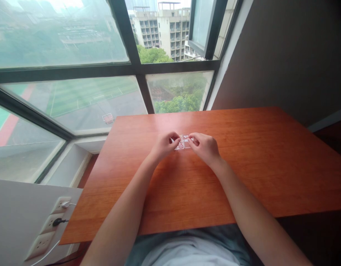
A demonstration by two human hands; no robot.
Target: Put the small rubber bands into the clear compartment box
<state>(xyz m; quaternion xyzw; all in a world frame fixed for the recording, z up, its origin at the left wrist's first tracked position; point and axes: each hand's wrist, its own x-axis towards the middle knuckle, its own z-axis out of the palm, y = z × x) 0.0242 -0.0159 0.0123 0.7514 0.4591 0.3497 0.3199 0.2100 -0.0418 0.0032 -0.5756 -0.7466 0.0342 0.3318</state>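
A small, thin, see-through piece with white and reddish print [182, 144] is between my two hands, over the middle of the table; whether it is a sheet or a little bag I cannot tell. My left hand [166, 145] is closed, thumb and fingers pinched at the piece's left side. At its right side my right hand [205, 145] pinches in the same way, fingers curled. The fingertips hide part of both side edges. Whether the piece touches the tabletop is hard to tell.
The reddish-brown wooden table [270, 159] reaches to a dark-framed window [137, 68] at the back and left. Wall sockets [50, 223] with plugged-in cables are by the table's left edge. A grey wall [283, 55] stands at the right.
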